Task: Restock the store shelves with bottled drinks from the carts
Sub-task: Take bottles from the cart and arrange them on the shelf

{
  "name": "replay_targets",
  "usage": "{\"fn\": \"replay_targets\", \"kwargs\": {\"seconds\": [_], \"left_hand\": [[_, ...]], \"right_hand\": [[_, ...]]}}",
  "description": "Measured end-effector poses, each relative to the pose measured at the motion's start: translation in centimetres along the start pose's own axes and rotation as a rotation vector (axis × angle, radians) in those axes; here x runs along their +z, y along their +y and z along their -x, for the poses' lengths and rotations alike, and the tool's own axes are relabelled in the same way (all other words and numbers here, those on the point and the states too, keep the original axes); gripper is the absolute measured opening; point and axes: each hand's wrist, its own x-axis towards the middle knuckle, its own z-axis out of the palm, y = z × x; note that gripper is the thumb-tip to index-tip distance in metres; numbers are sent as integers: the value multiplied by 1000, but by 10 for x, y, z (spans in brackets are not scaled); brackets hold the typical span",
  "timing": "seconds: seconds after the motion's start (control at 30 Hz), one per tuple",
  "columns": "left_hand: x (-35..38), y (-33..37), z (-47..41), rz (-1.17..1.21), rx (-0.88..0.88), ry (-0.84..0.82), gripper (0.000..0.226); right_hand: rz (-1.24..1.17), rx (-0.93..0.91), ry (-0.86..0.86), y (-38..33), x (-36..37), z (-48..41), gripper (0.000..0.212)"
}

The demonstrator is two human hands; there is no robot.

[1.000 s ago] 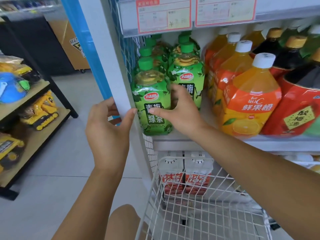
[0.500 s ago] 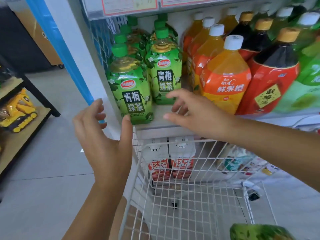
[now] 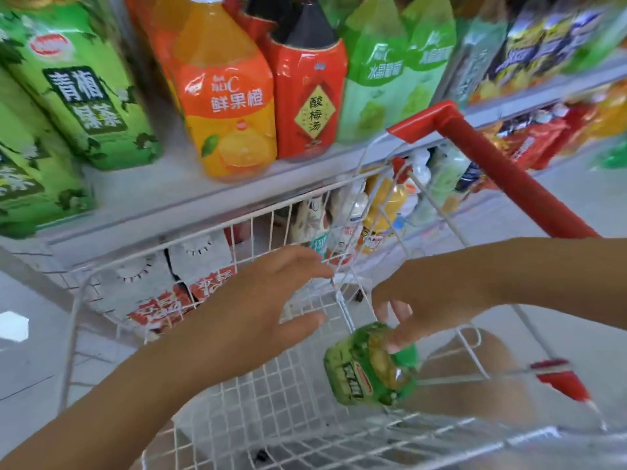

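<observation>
The right grip [image 3: 424,300] reaches down into the white wire cart [image 3: 271,401]. Its fingertips [image 3: 398,340] curl onto the green cap of a green tea bottle [image 3: 366,371], while the thumb shows just above the bottle. The picture is blurred, so I cannot tell whether this grip has closed on the cap.

The bottle is inside the cart near its right side, seen from above with its top tilted toward the camera.

The left grip [image 3: 258,307] hovers over the cart's middle. Its fingers are stretched out and spread, and it holds nothing.

The cart's red handle [image 3: 509,171] runs up to the right.

Behind the cart, the shelf [image 3: 163,198] carries a row of large bottles:
- green tea bottles [image 3: 84,96] at the left
- an orange drink bottle [image 3: 227,96]
- a dark drink with a red label [image 3: 308,96]
- pale green bottles [image 3: 383,69]

Through the cart's wire, white-and-red cartons [image 3: 200,262] and small mixed bottles [image 3: 383,212] stand on the level below.
</observation>
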Motion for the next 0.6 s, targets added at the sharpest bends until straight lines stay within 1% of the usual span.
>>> {"fn": "replay_targets", "kwargs": {"seconds": [0.07, 0.17, 0.2, 0.23, 0.3, 0.37, 0.5, 0.57, 0.6], "left_hand": [[5, 0, -5, 4, -6, -64, 49], [12, -7, -7, 54, -56, -101, 49], [13, -9, -7, 68, -71, -116, 50], [14, -10, -6, 79, -83, -138, 53], [16, -12, -4, 94, -87, -181, 61], [17, -13, -3, 114, -81, -222, 72], [18, -15, -4, 182, -91, -275, 92], [15, -14, -4, 277, -95, -267, 92], [12, -13, -4, 338, -107, -238, 90]], "right_hand": [[-59, 26, -64, -8, 10, -1, 45], [-14, 43, -208, -15, 20, 5, 55], [9, 36, -214, -16, 18, 7, 57], [29, 25, -178, -17, 15, 9, 56], [70, -10, -79, -25, 10, 11, 46], [56, -42, 17, -33, 2, 12, 40], [-108, -155, 213, -44, -24, 18, 31], [-218, -225, 311, -50, -40, 24, 27], [-290, -268, 359, -53, -48, 26, 26]]}}
